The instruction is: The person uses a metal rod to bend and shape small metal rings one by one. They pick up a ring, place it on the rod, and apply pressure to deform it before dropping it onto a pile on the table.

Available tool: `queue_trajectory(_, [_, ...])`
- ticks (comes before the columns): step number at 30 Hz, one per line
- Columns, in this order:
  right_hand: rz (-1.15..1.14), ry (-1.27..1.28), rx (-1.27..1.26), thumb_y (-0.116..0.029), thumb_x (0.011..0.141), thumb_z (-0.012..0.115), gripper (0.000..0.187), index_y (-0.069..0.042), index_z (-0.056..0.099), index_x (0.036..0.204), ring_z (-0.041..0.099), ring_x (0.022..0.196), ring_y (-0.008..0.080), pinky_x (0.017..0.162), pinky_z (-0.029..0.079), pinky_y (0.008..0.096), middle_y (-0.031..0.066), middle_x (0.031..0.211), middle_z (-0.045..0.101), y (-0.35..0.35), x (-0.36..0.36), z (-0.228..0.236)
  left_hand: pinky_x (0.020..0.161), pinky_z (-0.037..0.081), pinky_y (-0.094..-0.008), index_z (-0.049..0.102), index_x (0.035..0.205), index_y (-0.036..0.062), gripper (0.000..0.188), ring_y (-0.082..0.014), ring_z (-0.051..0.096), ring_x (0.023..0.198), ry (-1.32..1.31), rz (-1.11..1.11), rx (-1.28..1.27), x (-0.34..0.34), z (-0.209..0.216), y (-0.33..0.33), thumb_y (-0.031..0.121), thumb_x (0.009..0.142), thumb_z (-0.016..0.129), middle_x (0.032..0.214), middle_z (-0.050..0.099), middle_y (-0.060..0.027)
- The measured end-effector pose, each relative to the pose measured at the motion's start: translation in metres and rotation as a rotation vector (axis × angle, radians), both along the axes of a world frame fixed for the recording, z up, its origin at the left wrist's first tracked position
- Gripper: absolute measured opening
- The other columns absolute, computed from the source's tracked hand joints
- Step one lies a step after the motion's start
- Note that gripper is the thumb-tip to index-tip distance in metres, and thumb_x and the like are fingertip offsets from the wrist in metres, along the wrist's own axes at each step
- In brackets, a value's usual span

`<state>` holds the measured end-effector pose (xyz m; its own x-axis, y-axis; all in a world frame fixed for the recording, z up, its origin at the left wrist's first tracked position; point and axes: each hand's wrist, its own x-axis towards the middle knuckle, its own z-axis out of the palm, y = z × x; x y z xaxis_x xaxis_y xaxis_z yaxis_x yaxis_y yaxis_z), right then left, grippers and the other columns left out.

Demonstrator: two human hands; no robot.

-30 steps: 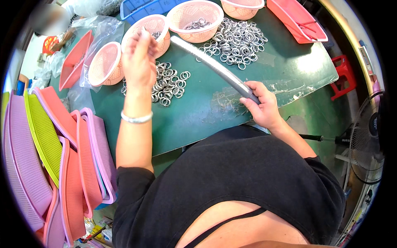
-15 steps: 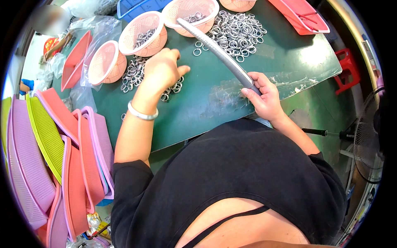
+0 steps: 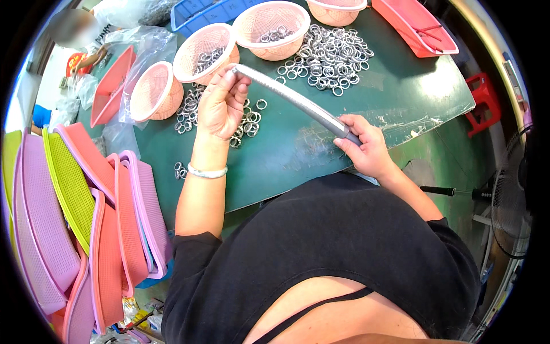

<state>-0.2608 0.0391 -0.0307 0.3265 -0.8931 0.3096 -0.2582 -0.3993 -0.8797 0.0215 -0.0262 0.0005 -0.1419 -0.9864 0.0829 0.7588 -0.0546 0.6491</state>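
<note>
Metal rod [image 3: 298,102], long, grey and slightly curved, spans the gap between both hands above the green table [image 3: 401,103]. Its lower end sits in the right hand [image 3: 366,146], whose fingers are wrapped tightly around it just above the table's near edge. Its upper end meets the left hand [image 3: 220,103], raised with thumb and fingertips pinched at the rod's tip (whether a ring is caught between those fingertips is too small to tell). A pale bracelet [image 3: 207,171] circles the left wrist.

Under and around the left hand lies a scatter of small metal rings [image 3: 249,123], and a few more rest near the left forearm. Beyond the left hand stand three pink mesh baskets [image 3: 205,51], two of them holding rings, with a clear plastic bag [image 3: 143,49] beside the leftmost one. A larger heap of rings [image 3: 332,57] lies beyond the rod's middle, well away from the right hand. Far to the left of the left arm, flat mesh trays [image 3: 74,189] in pink, purple and yellow-green lean stacked together.
</note>
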Motion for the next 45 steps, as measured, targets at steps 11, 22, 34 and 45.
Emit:
queue_trajectory(11, [-0.01,0.072,-0.029,-0.004,0.074,0.065,0.03,-0.001,0.053,0.102,0.061,0.067,0.0223,0.06,0.046,0.0283,0.0121,0.079,0.059,0.0,0.001,0.0,0.081,0.046,-0.0306,0.054,0.109,0.0015,0.023,-0.0167,0.055,0.094,-0.052,-0.079,-0.154,-0.015,-0.01,0.009,0.01,0.088,0.052,0.104,0.057,-0.0082])
queue_trajectory(22, [-0.023,0.095,-0.161,-0.005,0.074,0.065,0.033,-0.001,0.052,0.104,0.061,0.066,0.0258,0.059,0.047,0.0307,0.013,0.078,0.06,0.003,0.003,0.0,0.09,0.041,-0.0358,0.051,0.116,-0.0007,0.031,-0.0219,0.05,0.107,-0.305,-0.252,-0.22,-0.038,-0.015,0.029,0.01,0.087,0.054,0.115,0.052,-0.0127])
queue_trajectory(34, [-0.062,0.143,-0.267,-0.004,0.071,0.066,0.033,-0.001,0.053,0.102,0.062,0.069,0.029,0.059,0.048,0.0334,0.014,0.081,0.062,0.003,0.005,0.0,0.092,0.041,-0.0295,0.057,0.109,-0.0002,0.029,-0.0172,0.055,0.102,-0.325,-0.215,-0.146,-0.044,-0.012,0.035,-0.001,0.081,0.059,0.108,0.059,-0.0079])
queue_trajectory(45, [-0.098,0.163,-0.297,-0.005,0.072,0.066,0.033,-0.001,0.053,0.101,0.061,0.068,0.0292,0.059,0.048,0.0333,0.0136,0.081,0.061,0.001,0.003,0.003,0.085,0.041,-0.031,0.056,0.107,-0.0006,0.026,-0.0152,0.054,0.095,-0.501,-0.074,-0.111,-0.049,-0.01,0.032,0.011,0.084,0.057,0.102,0.059,-0.0093])
